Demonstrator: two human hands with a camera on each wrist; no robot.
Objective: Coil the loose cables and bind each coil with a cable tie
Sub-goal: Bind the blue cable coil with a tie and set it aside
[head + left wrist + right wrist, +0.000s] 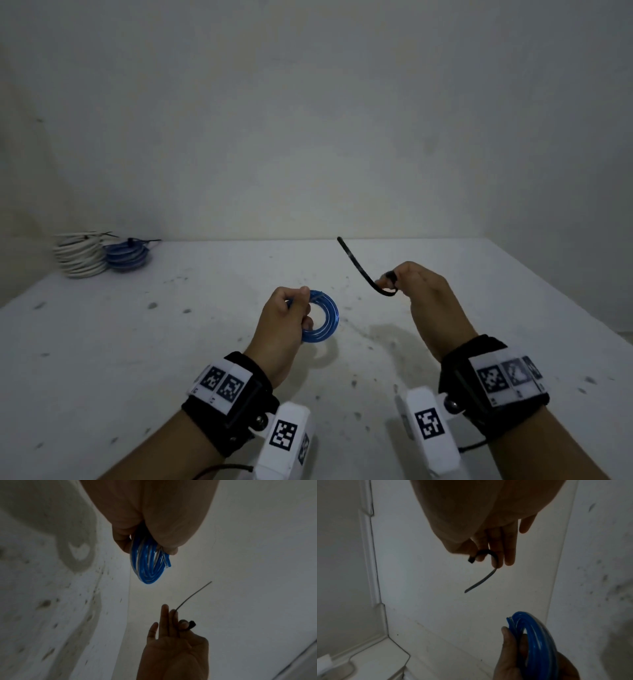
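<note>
Head view: left hand (pixel 286 322) grips the wound blue cable (pixel 325 320) by its rim, held up above the table (pixel 137 342), w/ thumb and fingers curled round the strands; right hand (pixel 423 298) pinches a black cable tie (pixel 359 270) near its head end, tail sticking up and free, well apart from the coil. Looks like the binding step for this coil: next, tail needs threading thru the coil centre, round the strands and into the tie's head, w/o the left hand's grip slackening.

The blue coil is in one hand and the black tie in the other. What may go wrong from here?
The left hand grips the blue coil at one side only, so the loops may spring apart. One cut end sticks out and might slip loose. The right hand pinches the black cable tie near its head; the long tail may miss the coil.
</note>
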